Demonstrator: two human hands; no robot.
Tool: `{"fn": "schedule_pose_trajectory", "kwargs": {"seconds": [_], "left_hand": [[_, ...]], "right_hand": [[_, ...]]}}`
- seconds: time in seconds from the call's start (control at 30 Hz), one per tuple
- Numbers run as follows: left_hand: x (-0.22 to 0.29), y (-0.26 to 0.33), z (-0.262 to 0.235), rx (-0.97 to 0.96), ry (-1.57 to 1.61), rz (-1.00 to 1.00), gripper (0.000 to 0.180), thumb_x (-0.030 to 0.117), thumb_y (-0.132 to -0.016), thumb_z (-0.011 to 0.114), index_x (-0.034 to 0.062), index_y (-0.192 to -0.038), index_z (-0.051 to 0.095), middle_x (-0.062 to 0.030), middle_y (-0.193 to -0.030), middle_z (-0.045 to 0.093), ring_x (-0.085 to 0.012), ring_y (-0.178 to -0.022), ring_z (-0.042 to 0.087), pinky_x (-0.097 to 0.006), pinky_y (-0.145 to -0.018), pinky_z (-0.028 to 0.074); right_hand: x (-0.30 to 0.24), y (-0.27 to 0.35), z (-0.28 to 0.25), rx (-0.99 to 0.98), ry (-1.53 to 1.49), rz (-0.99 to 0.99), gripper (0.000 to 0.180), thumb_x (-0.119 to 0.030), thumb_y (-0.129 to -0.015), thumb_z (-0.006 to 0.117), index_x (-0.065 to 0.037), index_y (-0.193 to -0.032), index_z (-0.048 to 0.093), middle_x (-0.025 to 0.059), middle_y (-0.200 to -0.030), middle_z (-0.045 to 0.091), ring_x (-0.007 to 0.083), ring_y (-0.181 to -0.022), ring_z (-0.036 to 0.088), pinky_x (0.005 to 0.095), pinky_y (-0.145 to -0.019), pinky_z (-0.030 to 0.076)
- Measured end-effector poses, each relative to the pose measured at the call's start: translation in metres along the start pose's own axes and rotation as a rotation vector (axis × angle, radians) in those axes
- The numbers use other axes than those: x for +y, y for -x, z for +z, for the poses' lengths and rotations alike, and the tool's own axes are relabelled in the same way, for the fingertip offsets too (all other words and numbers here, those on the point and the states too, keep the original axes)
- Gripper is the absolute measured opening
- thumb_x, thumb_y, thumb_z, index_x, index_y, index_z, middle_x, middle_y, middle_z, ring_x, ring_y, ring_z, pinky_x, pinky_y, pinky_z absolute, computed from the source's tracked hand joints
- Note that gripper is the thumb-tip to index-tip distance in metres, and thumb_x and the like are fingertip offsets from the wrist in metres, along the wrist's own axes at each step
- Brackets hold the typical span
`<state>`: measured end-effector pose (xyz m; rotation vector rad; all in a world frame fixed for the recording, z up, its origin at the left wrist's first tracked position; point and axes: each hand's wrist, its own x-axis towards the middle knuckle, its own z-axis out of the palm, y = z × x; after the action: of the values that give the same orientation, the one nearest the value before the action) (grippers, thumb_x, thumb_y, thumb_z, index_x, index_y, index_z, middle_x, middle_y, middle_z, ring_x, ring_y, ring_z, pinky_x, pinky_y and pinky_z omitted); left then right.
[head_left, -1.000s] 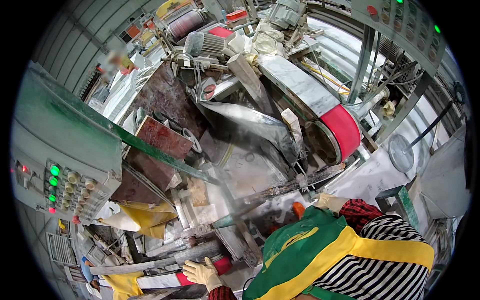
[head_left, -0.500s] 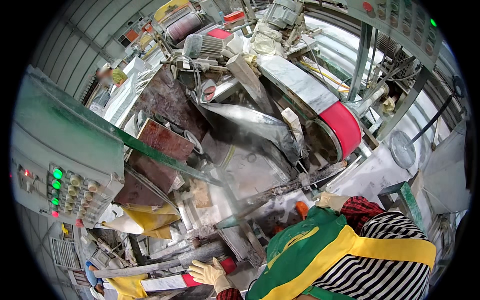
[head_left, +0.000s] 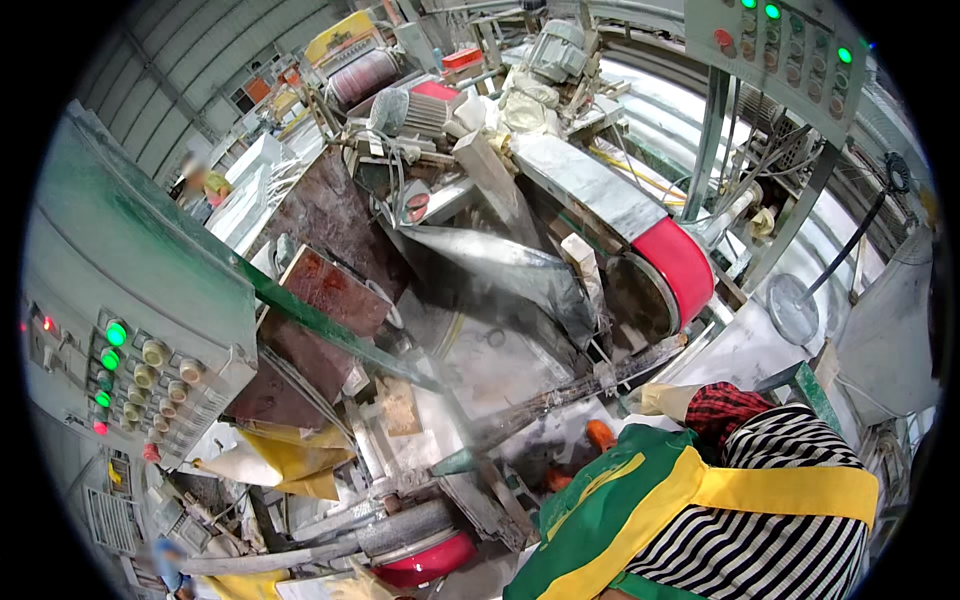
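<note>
Left hand (head_left: 352,586) lower now, nearly off frame, grip unclear; grey roller (head_left: 400,528) axis left-right, red end rightward.

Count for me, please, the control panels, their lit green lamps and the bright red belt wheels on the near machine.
control panels: 2
lit green lamps: 6
bright red belt wheels: 2
Total: 10

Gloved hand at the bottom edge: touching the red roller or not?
Cannot tell. In the head view the pale gloved hand is cut off by the bottom edge just left of the red roller; no clear contact or gap shows.
</note>
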<state>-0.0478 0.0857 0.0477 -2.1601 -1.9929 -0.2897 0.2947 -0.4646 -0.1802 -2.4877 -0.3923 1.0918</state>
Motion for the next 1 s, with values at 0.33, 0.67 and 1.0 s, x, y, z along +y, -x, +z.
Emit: {"fn": "schedule_pose_trajectory", "kwargs": {"seconds": [0.33,0.67,1.0], "left_hand": [[0.002,0.001,0.034,-0.049,0.092,-0.111,0.076,0.037,-0.087,0.069,-0.0028,-0.142,0.037,-0.0285,-0.148,0.034,-0.0436,-0.131,0.039,-0.047,-0.109,0.034],[-0.018,0.059,0.093,0.079,0.315,-0.125,0.072,0.031,-0.081,0.075,-0.0011,-0.138,0.046,-0.03,-0.148,0.033,-0.0448,-0.133,0.037,-0.046,-0.111,0.033],[0.095,0.169,0.023,-0.686,1.305,-0.041,0.089,0.0,-0.071,0.078,0.0038,-0.147,0.032,-0.017,-0.135,0.049,-0.0231,-0.101,0.06,-0.034,-0.083,0.053]], "right_hand": [[-0.025,0.016,-0.027,-0.013,0.305,-0.238,0.046,-0.028,-0.084,0.055,-0.015,-0.128,0.061,0.0137,-0.123,0.064,0.027,-0.106,0.065,0.0377,-0.094,0.052],[-0.028,-0.02,0.013,-0.039,0.064,-0.221,0.055,-0.034,-0.083,0.058,-0.017,-0.135,0.055,0.0159,-0.116,0.067,0.0264,-0.105,0.065,0.0359,-0.093,0.05],[-0.147,-0.021,0.006,-0.428,-1.112,-0.434,0.058,-0.03,-0.094,0.06,-0.011,-0.145,0.04,0.0107,-0.099,0.067,0.0168,-0.085,0.063,0.0284,-0.077,0.053]]}}
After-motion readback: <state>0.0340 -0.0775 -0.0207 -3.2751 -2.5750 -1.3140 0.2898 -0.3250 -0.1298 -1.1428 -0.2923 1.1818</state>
